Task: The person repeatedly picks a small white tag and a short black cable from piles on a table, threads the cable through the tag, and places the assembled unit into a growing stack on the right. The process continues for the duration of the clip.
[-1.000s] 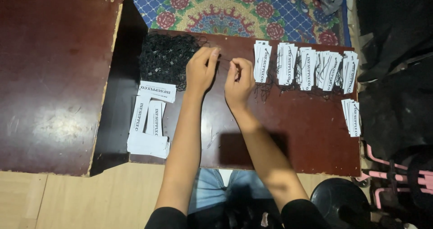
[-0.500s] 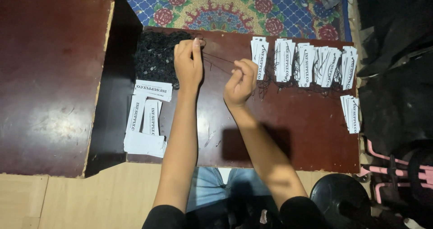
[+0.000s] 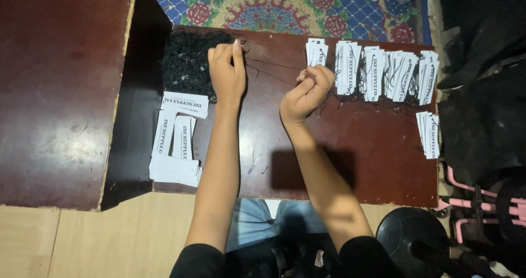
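Note:
My left hand [image 3: 227, 72] rests at the right edge of a pile of tangled black strings [image 3: 188, 63], fingers pinched on one thin black string [image 3: 272, 65]. That string runs taut to my right hand [image 3: 307, 93], which is closed in a fist around its other end. Both hands hover over a dark red low table [image 3: 350, 163]. Loose white paper tags [image 3: 176, 138] lie at the table's left, below the pile. Rows of white tags with strings attached [image 3: 378, 70] stand along the far right.
A second dark red table [image 3: 60, 92] sits at the left. Another small stack of tags [image 3: 429, 134] lies near the right edge. A patterned rug [image 3: 285, 7] is beyond the table. Black bags [image 3: 482, 92] and a round black object [image 3: 416, 239] are on the right.
My left hand moved left and away toward the string pile. My right hand drew apart from it, so the string between them is pulled longer.

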